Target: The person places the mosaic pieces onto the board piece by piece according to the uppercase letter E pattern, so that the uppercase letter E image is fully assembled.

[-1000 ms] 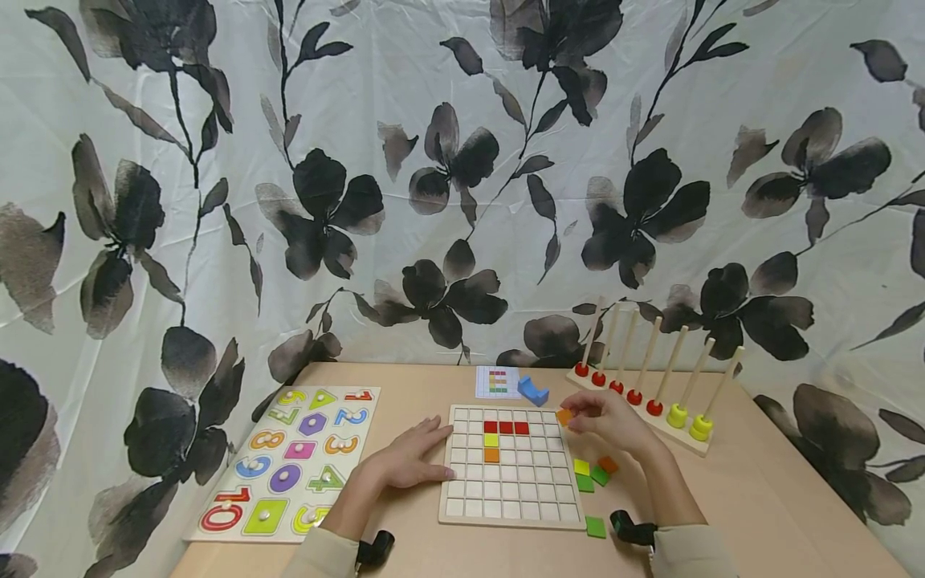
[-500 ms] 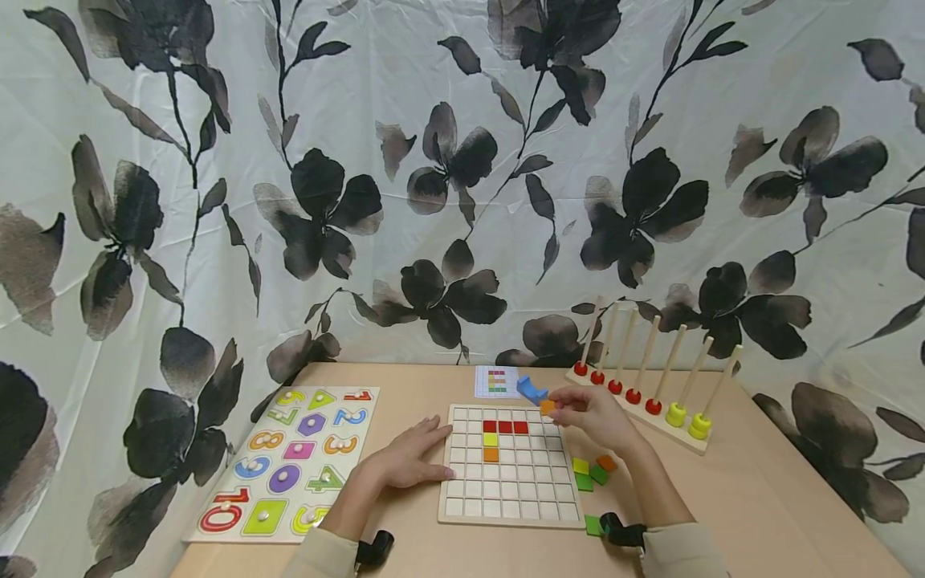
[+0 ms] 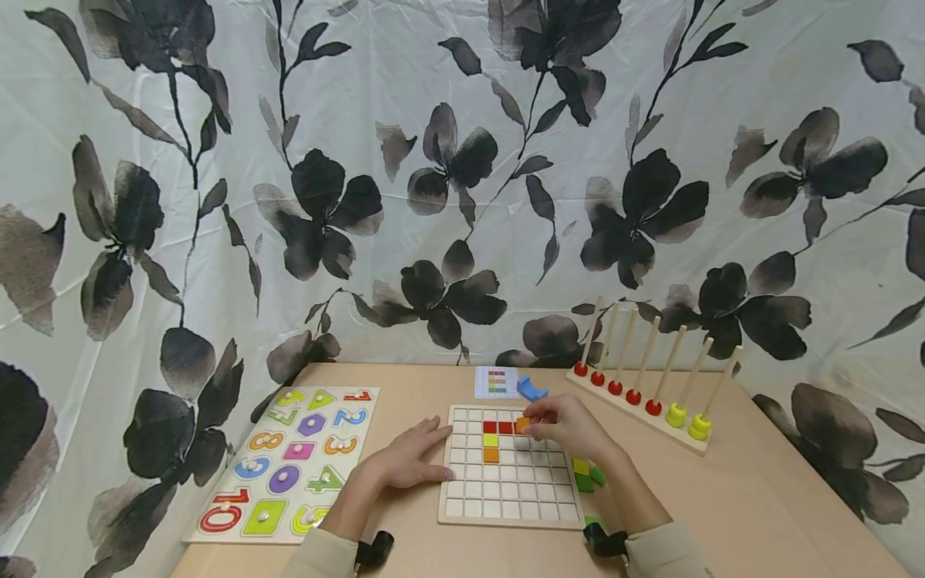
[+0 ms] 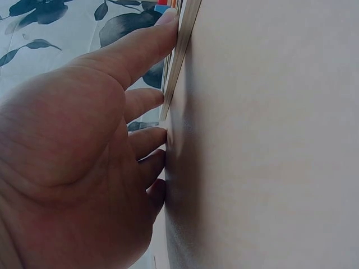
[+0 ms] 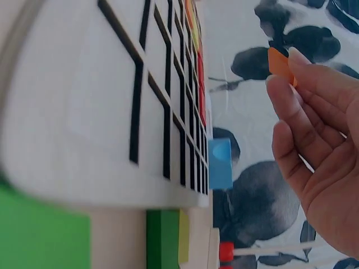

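Note:
A white grid board [image 3: 509,488] lies on the table, with red tiles [image 3: 499,427] in a row, a yellow tile [image 3: 491,440] under the left one and an orange tile [image 3: 491,455] below that. My right hand [image 3: 578,429] pinches another orange tile [image 5: 280,66] between thumb and fingertips, over the upper right of the grid, above the surface in the right wrist view. My left hand [image 3: 408,456] rests at the board's left edge, thumb and index touching it, fingers fairly straight. In the left wrist view that hand [image 4: 84,145] shows its palm and holds nothing.
Green tiles [image 3: 584,482] and a yellow tile [image 3: 580,466] lie right of the board, partly behind the right arm. A pattern card [image 3: 486,383] and blue piece [image 3: 531,389] sit behind it. A peg stand [image 3: 672,433] stands right; a number puzzle [image 3: 328,421] lies left.
My right hand has moved left with the orange tile, from beyond the board's right edge to over the grid near the row of red tiles. The left hand has stayed put.

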### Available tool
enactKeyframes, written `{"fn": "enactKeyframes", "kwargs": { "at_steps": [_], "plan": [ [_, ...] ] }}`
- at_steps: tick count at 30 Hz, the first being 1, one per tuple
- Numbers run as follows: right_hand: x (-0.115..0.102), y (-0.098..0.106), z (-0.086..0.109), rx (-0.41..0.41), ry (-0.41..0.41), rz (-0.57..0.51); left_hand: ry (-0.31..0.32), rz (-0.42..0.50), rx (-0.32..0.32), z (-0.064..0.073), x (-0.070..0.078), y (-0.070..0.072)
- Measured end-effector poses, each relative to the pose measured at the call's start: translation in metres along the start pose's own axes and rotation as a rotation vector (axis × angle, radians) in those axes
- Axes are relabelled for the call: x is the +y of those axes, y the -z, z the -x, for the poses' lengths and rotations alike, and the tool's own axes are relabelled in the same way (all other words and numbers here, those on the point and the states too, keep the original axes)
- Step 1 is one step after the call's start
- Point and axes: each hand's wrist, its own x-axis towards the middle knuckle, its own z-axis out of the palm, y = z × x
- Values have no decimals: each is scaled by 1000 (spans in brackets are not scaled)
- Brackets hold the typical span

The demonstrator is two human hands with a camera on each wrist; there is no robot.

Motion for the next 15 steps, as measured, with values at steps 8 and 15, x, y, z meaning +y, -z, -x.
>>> {"fn": "enactKeyframes", "kwargs": {
  "at_steps": [8, 15],
  "plan": [
    [-4, -15, -6, -37, 13, 76, -1, -5, 1, 0, -1, 0],
    [-1, -25, -11, -103, 37, 123, 2, -1, 1, 0, 0, 0]
  ]
}}
